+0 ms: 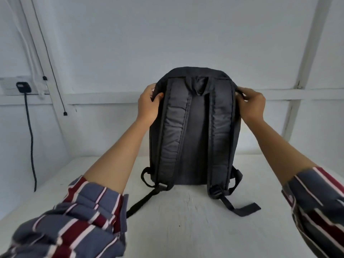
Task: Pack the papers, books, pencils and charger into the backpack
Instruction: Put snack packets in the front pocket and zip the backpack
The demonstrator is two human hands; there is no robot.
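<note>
Two striped sleeves (78, 218), rolled to the forearm, fill the near corners of the view; bare forearms reach away from them across a white table (186, 229). One dark backpack (195, 127) stands upright near the middle of the table, its back panel and two padded shoulder straps facing the camera, strap ends trailing onto the table.

The left hand (149, 107) is clenched on the backpack's upper left edge, thumb in front and fingers wrapped behind. The right hand (253, 105) pinches the upper right edge; its grip seems to be on a small loop or zip pull, though that is too small to be sure.

No papers, books, pencils or loose charger show anywhere on the table: count zero of each in view. One black plug (23, 87) with a cable hangs from a wall socket at far left; whether this is the charger cannot be told.

The step in hand appears to be handling the bag itself, either steadying it or working the zip. The opening faces away, so whether it is open or packed is hidden. The next move likely calls for turning the bag to reach the zip.
</note>
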